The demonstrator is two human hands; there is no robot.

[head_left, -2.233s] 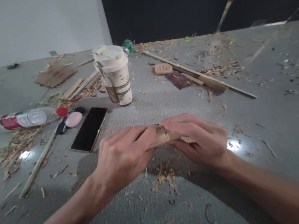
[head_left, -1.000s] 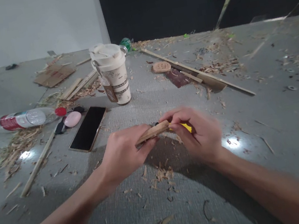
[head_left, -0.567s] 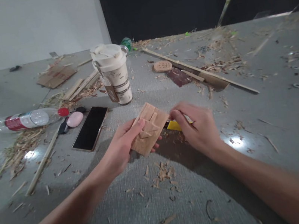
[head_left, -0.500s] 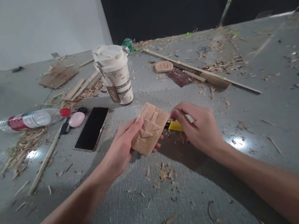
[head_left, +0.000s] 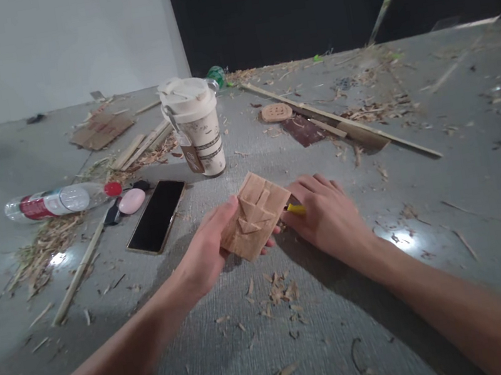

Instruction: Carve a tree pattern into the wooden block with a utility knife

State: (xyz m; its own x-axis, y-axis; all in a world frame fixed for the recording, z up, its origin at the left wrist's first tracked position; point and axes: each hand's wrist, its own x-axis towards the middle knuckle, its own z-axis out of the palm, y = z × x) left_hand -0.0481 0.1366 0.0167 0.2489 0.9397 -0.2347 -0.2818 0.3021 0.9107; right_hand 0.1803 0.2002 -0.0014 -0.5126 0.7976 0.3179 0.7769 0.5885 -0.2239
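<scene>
My left hand [head_left: 206,242] grips a carved wooden board [head_left: 255,215] by its left edge, thumb on the top face and fingertips showing under the right side. Raised, angular shapes are cut into the board, which is tilted toward me. Just right of it, my right hand [head_left: 324,217] is closed around a yellow utility knife [head_left: 296,209]. Only a small yellow part shows between thumb and index finger; the blade is hidden. Wood shavings [head_left: 281,287] lie on the grey table below the board.
Beyond the board stands a lidded white cup [head_left: 196,126]. To the left lie a phone [head_left: 156,217], a pink oval object [head_left: 131,201] and a plastic bottle [head_left: 62,201]. A long wooden strip [head_left: 339,116] and a round carved wooden piece [head_left: 275,112] lie at the back right.
My right hand has lowered and turned palm-down over the yellow utility knife, closing on it where it lay behind the fingers. The board stays in my left hand, nearly unmoved.
</scene>
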